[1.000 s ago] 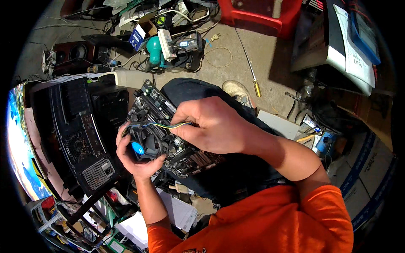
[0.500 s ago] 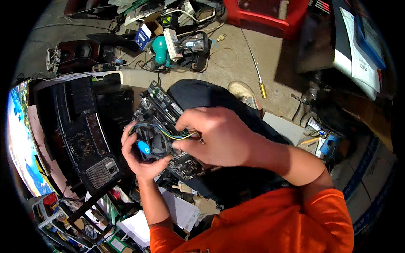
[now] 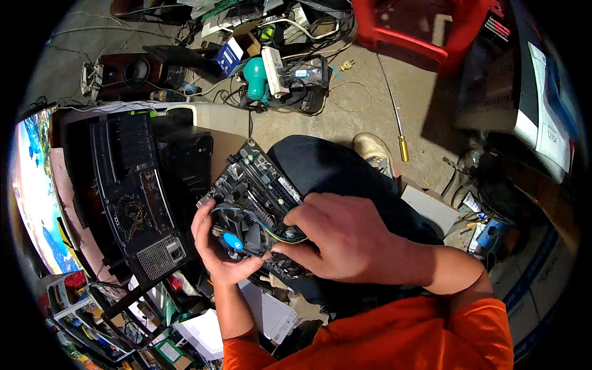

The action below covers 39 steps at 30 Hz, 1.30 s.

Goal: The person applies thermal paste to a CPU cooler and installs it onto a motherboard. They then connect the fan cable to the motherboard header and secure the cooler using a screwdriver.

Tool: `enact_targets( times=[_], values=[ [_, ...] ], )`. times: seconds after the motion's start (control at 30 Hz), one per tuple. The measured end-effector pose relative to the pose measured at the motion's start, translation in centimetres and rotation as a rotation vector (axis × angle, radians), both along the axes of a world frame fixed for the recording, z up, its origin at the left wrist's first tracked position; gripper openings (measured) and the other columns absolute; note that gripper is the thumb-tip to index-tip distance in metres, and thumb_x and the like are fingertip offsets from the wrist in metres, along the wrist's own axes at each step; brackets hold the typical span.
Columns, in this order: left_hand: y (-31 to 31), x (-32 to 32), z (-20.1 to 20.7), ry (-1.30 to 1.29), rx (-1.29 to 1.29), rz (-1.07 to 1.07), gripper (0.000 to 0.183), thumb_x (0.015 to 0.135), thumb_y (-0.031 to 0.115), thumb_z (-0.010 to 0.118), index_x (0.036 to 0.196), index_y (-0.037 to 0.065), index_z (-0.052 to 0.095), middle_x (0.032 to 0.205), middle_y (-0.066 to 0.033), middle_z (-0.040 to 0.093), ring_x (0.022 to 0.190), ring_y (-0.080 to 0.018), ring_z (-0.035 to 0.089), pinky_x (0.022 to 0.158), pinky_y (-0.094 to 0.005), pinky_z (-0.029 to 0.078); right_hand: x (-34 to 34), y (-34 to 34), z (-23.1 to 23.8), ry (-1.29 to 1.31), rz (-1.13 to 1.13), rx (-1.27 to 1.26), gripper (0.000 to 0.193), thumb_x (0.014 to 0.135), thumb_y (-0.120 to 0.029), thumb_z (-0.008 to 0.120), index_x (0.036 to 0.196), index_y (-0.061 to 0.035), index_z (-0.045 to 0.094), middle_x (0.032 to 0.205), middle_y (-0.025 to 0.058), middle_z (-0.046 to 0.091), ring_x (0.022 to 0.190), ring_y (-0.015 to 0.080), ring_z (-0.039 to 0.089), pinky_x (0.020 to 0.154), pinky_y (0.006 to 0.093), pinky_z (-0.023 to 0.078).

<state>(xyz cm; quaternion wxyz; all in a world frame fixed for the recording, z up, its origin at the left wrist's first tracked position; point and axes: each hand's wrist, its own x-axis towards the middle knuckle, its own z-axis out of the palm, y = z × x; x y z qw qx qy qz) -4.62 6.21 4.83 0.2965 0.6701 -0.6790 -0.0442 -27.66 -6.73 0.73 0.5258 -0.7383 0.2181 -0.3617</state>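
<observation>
A computer motherboard (image 3: 280, 194) rests tilted on my dark-trousered lap. On its lower left part sits a black CPU cooler fan (image 3: 246, 229) with a blue round sticker at its hub. My left hand (image 3: 219, 259) curls round the fan's left and near sides, thumb toward me. From the fan a thin bundle of coloured wires, the fan cable (image 3: 266, 227), arcs across to my right hand (image 3: 348, 240). My right fingers close on the cable's end, low over the board beside the memory slots. The plug itself is hidden by my fingers.
An opened black computer case (image 3: 132, 197) stands left, beside a lit monitor (image 3: 40, 191). A yellow-handled screwdriver (image 3: 402, 145) lies on the floor ahead, near my shoe (image 3: 372, 151). A red plastic stool (image 3: 401, 37) and a power strip (image 3: 274, 71) are farther off.
My right hand has brought the fan cable's end down closer to the motherboard. My left hand still holds the fan. The whole view has shifted slightly.
</observation>
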Motion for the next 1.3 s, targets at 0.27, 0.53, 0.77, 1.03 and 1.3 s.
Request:
enact_targets(
  times=[0.27, 0.53, 0.77, 1.03, 1.3],
  values=[
    [0.0, 0.2, 0.5, -0.039, 0.021, -0.034, 0.104, 0.056, 0.035, 0.095, 0.140, 0.005, 0.041, 0.134, -0.0282, 0.050, 0.121, -0.0375, 0.054, 0.103, -0.0459, 0.044, 0.4, -0.2, -0.3, -0.077, -0.064, -0.005, 0.027, 0.076, -0.022, 0.080, 0.085, -0.0066, 0.059, 0.074, 0.0074, 0.056, 0.063, 0.0255, 0.060, 0.053, 0.0354, 0.047],
    [-0.1, 0.5, 0.1, 0.067, 0.061, -0.027, 0.105, 0.059, 0.037, 0.094, 0.142, 0.003, 0.039, 0.140, -0.0277, 0.046, 0.127, -0.0384, 0.050, 0.107, -0.0475, 0.040, 0.3, 0.0, -0.3, -0.060, -0.061, -0.013, 0.027, 0.079, -0.024, 0.075, 0.080, -0.0061, 0.055, 0.075, 0.0087, 0.055, 0.066, 0.0266, 0.061, 0.054, 0.0372, 0.049],
    [0.3, 0.6, -0.2, 0.188, -0.051, 0.029, 0.118, 0.054, 0.056, 0.093, 0.144, 0.002, 0.040, 0.147, -0.0238, 0.040, 0.137, -0.0381, 0.041, 0.114, -0.0485, 0.033, 0.2, -1.1, 0.1, -0.123, -0.110, -0.006, 0.044, 0.074, -0.036, 0.083, 0.092, -0.0042, 0.059, 0.082, 0.0112, 0.057, 0.075, 0.0292, 0.062, 0.060, 0.0381, 0.051],
    [1.0, 1.4, -0.5, 0.938, 0.065, 0.620, 0.055, 0.106, 0.043, 0.043, 0.130, -0.006, 0.053, 0.120, -0.0105, 0.062, 0.109, -0.0164, 0.057, 0.097, -0.0318, 0.042, 3.3, -4.8, 1.3, 0.244, -0.093, 0.155, 0.074, 0.078, -0.036, 0.083, 0.131, 0.0052, 0.051, 0.103, 0.0167, 0.062, 0.087, 0.0267, 0.060, 0.075, 0.0339, 0.050],
    [0.3, -0.5, -0.3, 1.108, 0.053, 0.630, 0.042, 0.099, 0.029, 0.061, 0.125, -0.003, 0.055, 0.105, -0.0031, 0.060, 0.095, -0.0092, 0.052, 0.088, -0.0256, 0.043, 5.2, -4.1, 2.8, 0.295, -0.052, 0.215, 0.050, 0.075, -0.027, 0.084, 0.113, -0.0003, 0.067, 0.103, 0.0172, 0.062, 0.093, 0.0293, 0.063, 0.084, 0.0360, 0.049]
  ],
)
